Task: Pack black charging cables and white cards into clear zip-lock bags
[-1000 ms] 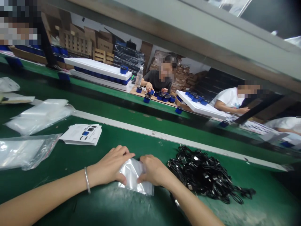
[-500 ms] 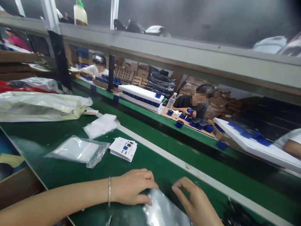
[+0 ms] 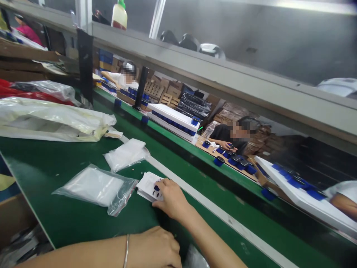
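Note:
My right hand (image 3: 173, 199) reaches to a small stack of white printed leaflets (image 3: 145, 186), fingertips on top and thumb by the near edge, gripping its right end. Low in the view, my left hand (image 3: 157, 247), with a thin bangle on the wrist, has its fingers curled at a clear plastic bag (image 3: 196, 257). The bag is mostly cut off by the frame and my right forearm, and the left fingertips are hidden. Left of the leaflets lie a clear zip bag (image 3: 92, 186) with white contents and another white packet (image 3: 125, 153) behind it.
A long white-and-yellow plastic sack (image 3: 55, 123) lies at left on the green table (image 3: 33, 163). A pale strip (image 3: 212, 208) runs along the table. Beyond it, co-workers sit by blue round items (image 3: 235, 160) and white trays (image 3: 173, 119). A shelf beam (image 3: 195, 70) crosses above.
My right hand has moved from beside the plastic bag, forward and left to the leaflets. My left hand and the bag appear lower in the view, which has shifted.

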`<state>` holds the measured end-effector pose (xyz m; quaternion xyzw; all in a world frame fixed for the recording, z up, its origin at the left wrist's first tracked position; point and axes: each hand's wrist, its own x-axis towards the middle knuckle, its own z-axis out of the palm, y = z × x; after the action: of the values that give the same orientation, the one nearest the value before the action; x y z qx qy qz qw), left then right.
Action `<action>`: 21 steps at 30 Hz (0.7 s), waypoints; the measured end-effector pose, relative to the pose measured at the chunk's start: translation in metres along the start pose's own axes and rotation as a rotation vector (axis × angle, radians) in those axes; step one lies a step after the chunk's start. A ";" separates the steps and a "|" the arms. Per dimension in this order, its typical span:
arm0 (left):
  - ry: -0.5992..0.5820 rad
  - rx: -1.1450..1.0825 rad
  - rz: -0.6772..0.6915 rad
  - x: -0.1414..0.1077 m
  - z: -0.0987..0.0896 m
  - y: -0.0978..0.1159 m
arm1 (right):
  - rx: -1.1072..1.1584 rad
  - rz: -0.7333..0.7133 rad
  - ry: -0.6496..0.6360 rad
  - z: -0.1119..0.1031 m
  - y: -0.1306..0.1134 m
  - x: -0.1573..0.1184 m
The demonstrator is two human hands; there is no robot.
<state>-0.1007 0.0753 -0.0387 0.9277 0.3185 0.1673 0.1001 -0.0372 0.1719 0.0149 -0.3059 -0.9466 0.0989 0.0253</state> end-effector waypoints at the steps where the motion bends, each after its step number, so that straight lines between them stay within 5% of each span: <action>1: -0.001 0.008 -0.005 -0.001 -0.002 -0.001 | 0.012 -0.003 -0.017 -0.002 0.003 0.002; 13: -0.041 -0.161 -0.096 -0.007 -0.007 -0.005 | 0.094 0.003 -0.034 -0.015 0.019 0.009; 17: 0.016 -0.522 -0.206 -0.007 -0.010 -0.008 | 0.058 0.071 0.082 -0.013 0.021 0.008; 21: 0.142 -1.070 -0.459 -0.002 -0.021 -0.017 | 0.059 0.115 0.215 -0.018 0.027 -0.014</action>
<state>-0.1191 0.0890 -0.0248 0.6420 0.3885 0.3405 0.5665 -0.0083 0.1878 0.0273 -0.3674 -0.9161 0.0946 0.1297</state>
